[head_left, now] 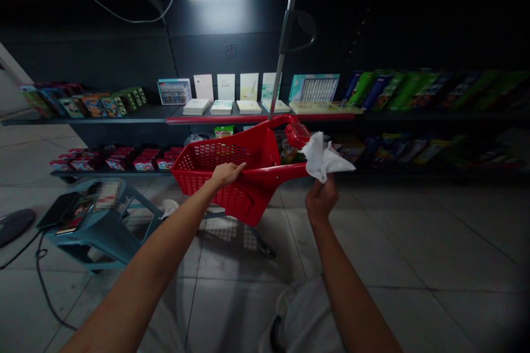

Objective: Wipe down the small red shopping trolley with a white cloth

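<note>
In front of me stands a red plastic shopping cart (pixel 248 193) with a perforated basket, its handle end toward the right. My left hand (pixel 227 174) grips the near rim of the basket, fingers wrapped over the edge. A crumpled white cloth (pixel 321 157) is pinched in my right hand (pixel 323 198). The cloth lies against the right end of the cart's handle and hides part of it. A thin metal pole (pixel 287 33) with a grey clip rises behind the handle; its lower end is hidden by the cart.
A dark shelf (pixel 144 113) behind the cart carries books (pixel 249 88), small boxes (pixel 97 103) and green and blue packets (pixel 397 91). Red packs (pixel 120 158) line the lower shelf. At left a blue stool (pixel 101 231) holds a dark device, with cables on the tiled floor (pixel 372 242).
</note>
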{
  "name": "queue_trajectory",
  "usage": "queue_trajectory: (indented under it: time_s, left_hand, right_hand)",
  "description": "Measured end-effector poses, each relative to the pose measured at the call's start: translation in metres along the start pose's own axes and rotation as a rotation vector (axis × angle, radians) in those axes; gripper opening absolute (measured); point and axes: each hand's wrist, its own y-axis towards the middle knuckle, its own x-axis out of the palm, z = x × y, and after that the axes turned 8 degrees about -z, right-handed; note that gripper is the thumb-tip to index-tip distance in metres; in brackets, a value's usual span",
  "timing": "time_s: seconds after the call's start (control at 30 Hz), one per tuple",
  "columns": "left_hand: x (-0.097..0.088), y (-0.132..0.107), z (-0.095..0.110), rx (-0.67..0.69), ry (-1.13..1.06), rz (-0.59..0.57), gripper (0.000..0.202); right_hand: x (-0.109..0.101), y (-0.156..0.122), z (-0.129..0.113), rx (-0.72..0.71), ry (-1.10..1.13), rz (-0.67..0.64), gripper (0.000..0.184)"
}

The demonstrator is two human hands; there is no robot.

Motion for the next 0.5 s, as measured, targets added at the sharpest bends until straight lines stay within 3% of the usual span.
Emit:
queue_trajectory:
  time_s: [0.1, 0.27, 0.5]
  left_hand:
    - [-0.001, -0.001, -0.002, 0.004, 0.009, -0.013, 0.087]
    - [-0.002, 0.000, -0.005, 0.006, 0.033, -0.023, 0.077]
    - [-0.005, 0.004, -0.009, -0.007, 0.036, -0.007, 0.069]
  right_hand:
    - [0.013, -0.013, -0.009, -0.005, 0.000, 0.055, 0.056]
    - [0.020, -0.023, -0.030, -0.171, -0.060, 0.124, 0.051]
    - [0.020, -0.028, -0.044, -0.214, -0.052, 0.080, 0.049]
